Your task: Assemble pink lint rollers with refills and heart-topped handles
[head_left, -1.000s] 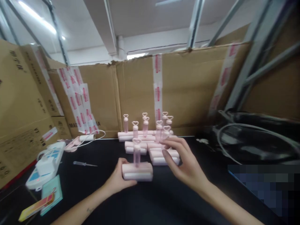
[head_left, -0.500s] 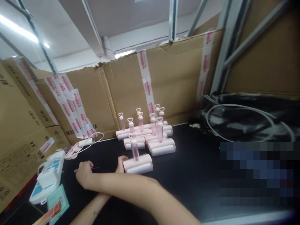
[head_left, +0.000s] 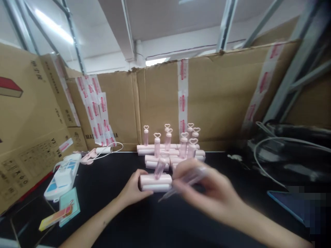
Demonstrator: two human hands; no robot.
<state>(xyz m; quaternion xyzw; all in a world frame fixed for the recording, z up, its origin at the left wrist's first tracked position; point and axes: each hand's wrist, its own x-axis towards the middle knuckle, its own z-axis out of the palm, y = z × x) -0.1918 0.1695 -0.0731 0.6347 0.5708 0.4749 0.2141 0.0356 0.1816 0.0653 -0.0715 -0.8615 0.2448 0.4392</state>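
- One power strip [head_left: 73, 166] lies far left on the black tabletop [head_left: 144, 225].
- I have my left hand [head_left: 133, 189] clasping a pink unit [head_left: 156, 182] near centre, its tube [head_left: 159, 169] tilted rightward.
- Several similar units [head_left: 152, 160] stand behind it.
- My right hand [head_left: 207, 186], blurred, pinches a screwdriver [head_left: 191, 175], tip before the unit.

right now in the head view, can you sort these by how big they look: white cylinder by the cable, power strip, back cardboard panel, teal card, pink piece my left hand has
1. Back cardboard panel
2. Power strip
3. Pink piece and teal card: too alike to rank; the card is partly covered
4. White cylinder
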